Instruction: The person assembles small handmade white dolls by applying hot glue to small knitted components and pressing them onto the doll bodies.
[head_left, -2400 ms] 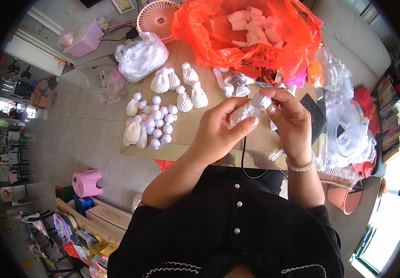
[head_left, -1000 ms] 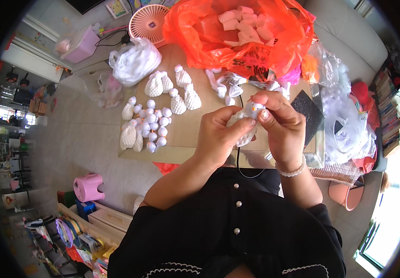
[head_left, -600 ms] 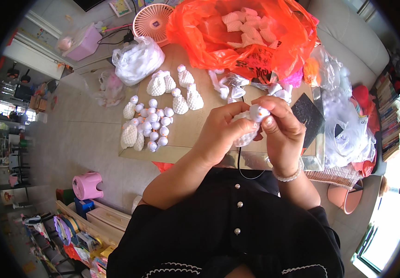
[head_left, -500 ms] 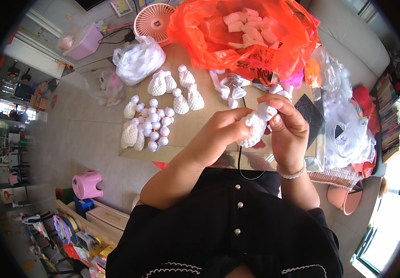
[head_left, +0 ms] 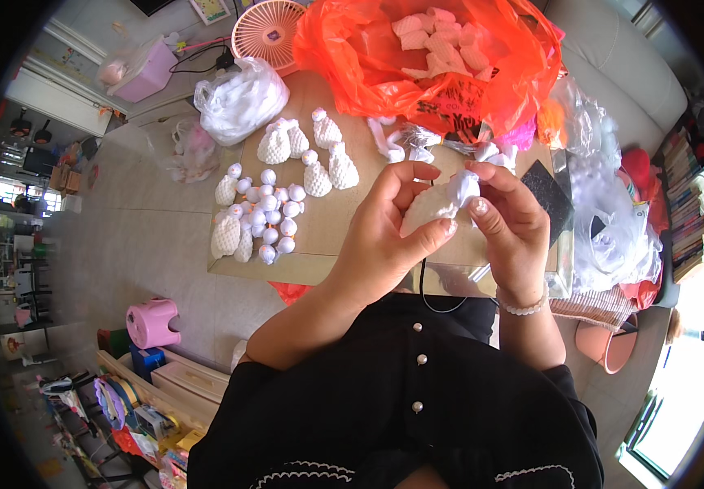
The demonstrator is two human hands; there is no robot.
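The biggest thing in reach was the desk, wood-toned with a shiny border; taking the figure in the hands as the centre of the clock, the rest lay around it. At twelve o'clock, a red plastic bag gaped open, with pink textured pieces heaped inside. Crumpled clear plastic bags sat at three o'clock, past the desk's edge. A white plastic bag, filled with something white and soft, stood at ten o'clock by the desk's corner, and a pink round fan showed between ten and eleven. The left hand came in from about eight o'clock, its grip curved around the textured body of a white figure, thumb along the near side and fingers on the far side. The right hand reached in from about four o'clock, its grip pinching the figure's pale head between thumb and fingers. The figure was tilted, held above the desk near its front edge. A dark flat panel lay at three o'clock, just beyond the right hand. Smaller still, white textured figures stood grouped between nine and ten o'clock, and pale round heads clustered at nine.
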